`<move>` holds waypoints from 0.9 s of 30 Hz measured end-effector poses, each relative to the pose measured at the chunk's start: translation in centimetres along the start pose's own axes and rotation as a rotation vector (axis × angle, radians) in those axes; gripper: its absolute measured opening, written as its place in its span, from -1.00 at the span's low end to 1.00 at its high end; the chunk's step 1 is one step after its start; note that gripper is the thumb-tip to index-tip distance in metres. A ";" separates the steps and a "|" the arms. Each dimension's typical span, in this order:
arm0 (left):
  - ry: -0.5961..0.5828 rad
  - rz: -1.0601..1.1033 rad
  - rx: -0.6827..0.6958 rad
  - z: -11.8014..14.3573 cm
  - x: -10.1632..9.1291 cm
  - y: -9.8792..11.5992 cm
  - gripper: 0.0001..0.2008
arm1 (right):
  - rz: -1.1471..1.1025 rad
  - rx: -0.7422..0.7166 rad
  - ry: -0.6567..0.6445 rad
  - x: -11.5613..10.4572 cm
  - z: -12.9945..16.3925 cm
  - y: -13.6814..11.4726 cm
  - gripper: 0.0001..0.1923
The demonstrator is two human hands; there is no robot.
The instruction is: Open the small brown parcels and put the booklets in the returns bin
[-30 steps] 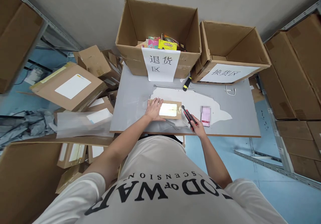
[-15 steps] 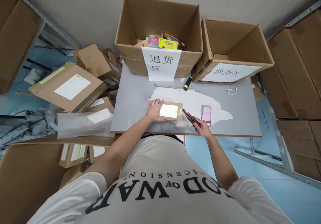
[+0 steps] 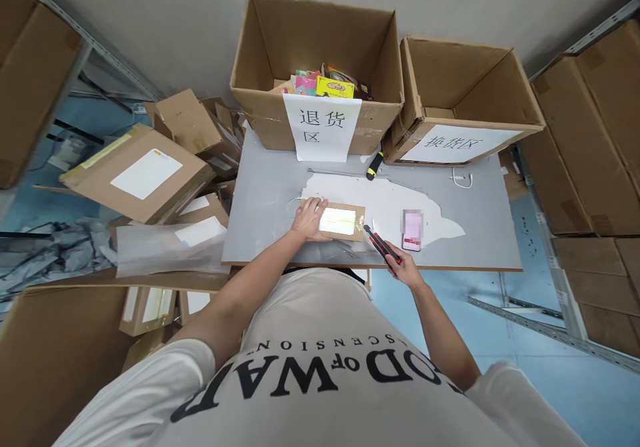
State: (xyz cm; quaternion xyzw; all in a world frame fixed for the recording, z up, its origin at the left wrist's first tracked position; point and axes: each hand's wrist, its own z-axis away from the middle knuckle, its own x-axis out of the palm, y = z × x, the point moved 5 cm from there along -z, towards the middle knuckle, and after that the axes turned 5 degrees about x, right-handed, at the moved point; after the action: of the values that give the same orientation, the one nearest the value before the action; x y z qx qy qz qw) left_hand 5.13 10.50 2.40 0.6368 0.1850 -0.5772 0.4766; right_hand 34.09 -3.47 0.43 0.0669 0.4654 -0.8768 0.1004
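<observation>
A small cardboard box point(image 3: 359, 221) with a white label and clear tape at its right end lies flat on the grey table point(image 3: 265, 167). My left hand point(image 3: 309, 220) grips its left end, fingers over the top. In my right hand point(image 3: 404, 267) is a red and black utility knife point(image 3: 381, 243), its tip pointing up and left, close to the box's taped right end. Whether the blade is out is too small to tell. A phone point(image 3: 412, 231) with a lit pink screen lies right of the knife.
Behind stand two open cartons: a larger carton point(image 3: 260, 113) holding colourful packages and a smaller carton point(image 3: 475, 113), both with paper signs. A black and yellow marker point(image 3: 375, 166) and a white cable point(image 3: 462, 178) lie before them. Boxes point(image 3: 145, 173) pile up left; a metal rack point(image 3: 560, 287) stands right.
My right hand and the knife have shifted slightly down, and the knife's tip sits a little lower beside the box's right end. My left hand keeps its hold.
</observation>
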 end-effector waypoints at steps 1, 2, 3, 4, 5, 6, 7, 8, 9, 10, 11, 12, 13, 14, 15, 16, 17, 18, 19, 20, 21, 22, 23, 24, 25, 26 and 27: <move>-0.002 0.000 -0.003 0.0 0.0 0.0 0.18 | -0.007 0.000 -0.015 0.2 0.3 0.2 -0.18; -0.004 -0.001 -0.007 0.0 0.0 0.0 0.18 | -0.010 0.001 -0.032 0.4 0.7 0.6 -0.18; -0.007 -0.003 -0.012 0.0 0.0 0.0 0.17 | -0.010 0.003 -0.046 0.6 1.0 0.9 -0.20; -0.009 -0.004 -0.013 -0.1 0.0 -0.1 0.17 | -0.005 0.004 -0.053 0.9 1.2 1.3 -0.22; -0.010 -0.005 -0.012 -0.1 0.0 -0.1 0.17 | -0.002 0.003 -0.050 1.2 1.4 1.7 -0.24; -0.010 -0.006 -0.010 -0.1 0.1 -0.1 0.17 | -0.002 0.003 -0.043 1.4 1.6 2.1 -0.25; -0.010 -0.006 -0.006 -0.1 0.1 -0.2 0.17 | -0.008 0.005 -0.032 1.7 1.7 2.4 -0.26; -0.007 -0.006 0.000 -0.1 0.2 -0.2 0.18 | -0.021 0.008 -0.016 1.8 1.8 2.7 -0.26; -0.003 -0.007 0.006 -0.1 0.2 -0.3 0.19 | -0.038 0.016 -0.005 1.8 2.0 3.0 -0.25; 0.001 -0.010 0.010 0.0 0.3 -0.4 0.19 | -0.056 0.029 0.001 1.7 2.2 3.3 -0.24; 0.004 -0.015 0.013 0.0 0.4 -0.4 0.20 | -0.073 0.047 0.005 1.4 2.5 3.5 -0.23; 0.006 -0.022 0.017 0.0 0.4 -0.5 0.21 | -0.087 0.065 0.012 0.9 2.9 3.8 -0.22; 0.006 -0.032 0.021 0.0 0.5 -0.5 0.21 | -0.097 0.078 0.032 0.1 3.4 4.0 -0.22; 0.003 -0.043 0.025 0.0 0.5 -0.4 0.21 | -0.101 0.089 0.055 -0.9 3.8 4.2 -0.22; -0.001 -0.056 0.030 0.0 0.5 -0.3 0.20 | -0.099 0.094 0.078 -2.0 4.2 4.3 -0.23; -0.002 -0.070 0.039 0.1 0.5 -0.2 0.19 | -0.091 0.092 0.099 -3.0 4.6 4.4 -0.23; 0.002 -0.084 0.051 0.3 0.5 0.0 0.16 | -0.080 0.081 0.118 -3.8 4.7 4.3 -0.23; 0.012 -0.098 0.065 0.7 0.5 0.3 0.11 | -0.068 0.063 0.135 -4.5 4.7 4.0 -0.23; 0.027 -0.111 0.082 1.1 0.5 0.6 0.04 | -0.058 0.039 0.153 -5.0 4.5 3.5 -0.23; 0.043 -0.122 0.102 1.8 0.6 0.9 -0.06 | -0.047 0.010 0.174 -5.2 4.2 2.9 -0.22; 0.059 -0.130 0.125 2.5 0.7 1.2 -0.16 | -0.030 -0.021 0.197 -5.2 3.6 2.0 -0.22; 0.072 -0.135 0.150 3.4 0.9 1.6 -0.26 | 0.001 -0.053 0.213 -4.9 3.0 1.0 -0.22; 0.081 -0.137 0.175 4.3 1.2 1.9 -0.35 | 0.048 -0.087 0.218 -4.3 2.2 -0.3 -0.23; 0.088 -0.137 0.194 5.2 1.6 2.1 -0.40 | 0.117 -0.128 0.209 -3.5 1.4 -1.8 -0.26; 0.095 -0.136 0.200 6.1 1.9 2.2 -0.42 | 0.208 -0.181 0.177 -2.4 0.6 -3.6 -0.30; 0.100 -0.134 0.195 6.8 2.3 2.2 -0.44 | 0.312 -0.246 0.126 -1.1 -0.2 -5.5 -0.35; 0.103 -0.133 0.182 7.4 2.7 2.0 -0.44 | 0.442 -0.330 0.069 0.4 -0.8 -7.4 -0.41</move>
State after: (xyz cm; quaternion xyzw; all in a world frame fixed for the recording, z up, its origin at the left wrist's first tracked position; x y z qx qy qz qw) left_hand 3.30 2.58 1.67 0.6926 0.1977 -0.5884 0.3675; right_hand 31.91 1.25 5.84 0.1795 0.5794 -0.7430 0.2829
